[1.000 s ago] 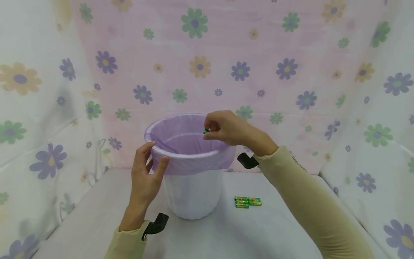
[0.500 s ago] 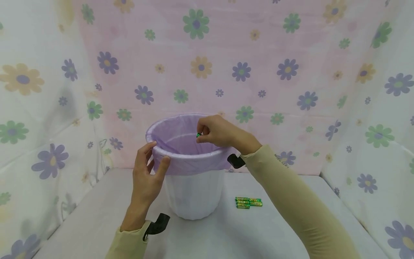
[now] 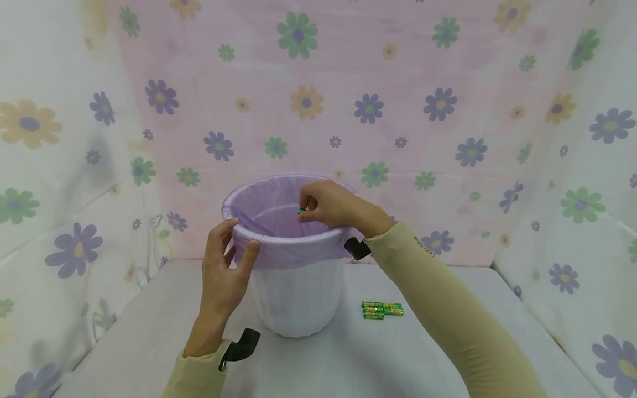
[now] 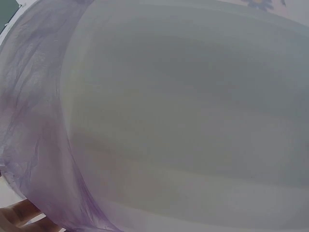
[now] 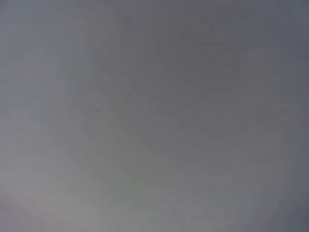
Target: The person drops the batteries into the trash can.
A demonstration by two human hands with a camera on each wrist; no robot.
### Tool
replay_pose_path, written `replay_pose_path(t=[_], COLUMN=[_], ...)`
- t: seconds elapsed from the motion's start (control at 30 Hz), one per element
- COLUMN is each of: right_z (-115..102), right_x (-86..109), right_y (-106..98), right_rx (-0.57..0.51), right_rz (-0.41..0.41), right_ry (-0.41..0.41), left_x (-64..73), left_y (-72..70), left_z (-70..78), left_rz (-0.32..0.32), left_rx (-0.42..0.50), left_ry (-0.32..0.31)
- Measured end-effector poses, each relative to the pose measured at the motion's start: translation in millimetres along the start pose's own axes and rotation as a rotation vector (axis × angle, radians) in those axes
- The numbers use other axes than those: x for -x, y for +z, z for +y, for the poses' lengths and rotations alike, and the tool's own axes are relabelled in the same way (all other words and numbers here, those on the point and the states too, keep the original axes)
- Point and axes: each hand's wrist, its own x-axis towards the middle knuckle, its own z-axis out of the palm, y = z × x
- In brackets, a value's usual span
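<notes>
A white trash can (image 3: 298,301) stands on the table in the head view, lined with a purple bag (image 3: 293,253) folded over its rim. My left hand (image 3: 225,279) grips the can's near left side at the rim, fingers and thumb spread on the bag. Over the opening, my right hand (image 3: 332,205) pinches a small green battery (image 3: 301,211), mostly hidden by the fingers. In the left wrist view, the bag (image 4: 34,106) and the can's pale wall (image 4: 188,121) fill the picture, with fingers (image 4: 21,212) at the lower left. The right wrist view is only a grey blur.
Several green-and-gold batteries (image 3: 380,310) lie grouped together on the white-covered table (image 3: 428,359), right of the can. A flower-patterned curtain (image 3: 259,66) stands behind the table and along both sides. Each wrist carries a black camera mount.
My right hand has moved left and slightly down, farther over the can's opening, with the battery still pinched. The left hand stays at the rim.
</notes>
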Motion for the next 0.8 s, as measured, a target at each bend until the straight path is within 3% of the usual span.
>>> replay_pose_path(t=[0.2, 0.4, 0.63, 0.8], right_z=[0, 0, 1, 2], right_x=[0.1, 0.3, 2.9, 13.3], right_y=[-1, 0, -2, -10], right_rx=[0.025, 0.043, 0.048, 0.064], right_rz=[0.007, 0.008, 0.027, 0.091], right_ry=[-0.018, -0.026, -0.046, -0.077], left_x=[1.5, 1.4, 0.0, 1.1], left_y=[-1.2, -1.5, -0.8, -1.7], left_z=[14.5, 13.3, -3.6, 6.5], left_rz=[-0.009, -0.008, -0.003, -0.005], left_rx=[0.001, 0.0, 0.0, 0.007], left_ry=[0.005, 0.012, -0.001, 0.002])
